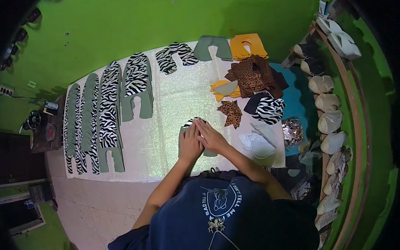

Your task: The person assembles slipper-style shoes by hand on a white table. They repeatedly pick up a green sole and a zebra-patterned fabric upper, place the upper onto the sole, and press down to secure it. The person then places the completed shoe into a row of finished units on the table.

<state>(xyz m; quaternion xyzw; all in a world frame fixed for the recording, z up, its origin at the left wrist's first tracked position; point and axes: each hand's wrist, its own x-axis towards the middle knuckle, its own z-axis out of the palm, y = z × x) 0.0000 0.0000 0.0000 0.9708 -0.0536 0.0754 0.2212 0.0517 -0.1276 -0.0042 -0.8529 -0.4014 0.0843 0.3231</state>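
Note:
Near the table's front edge, my left hand and my right hand lie flat, fingers stretched out and fingertips meeting. They press on a grey-green cut piece, with a bit of a zebra-print piece showing beyond the fingers. Most of both pieces is hidden under my hands. Neither hand grips anything. To the left run overlapping rows of U-shaped zebra-print pieces and grey-green pieces. Further back lie another zebra-print piece and a grey-green stack.
At the right lie orange pieces, brown leopard-print pieces, zebra-print toe-shaped pieces and white pieces. A glittery container stands past the pale table's right edge. Shoe lasts line a wooden rack.

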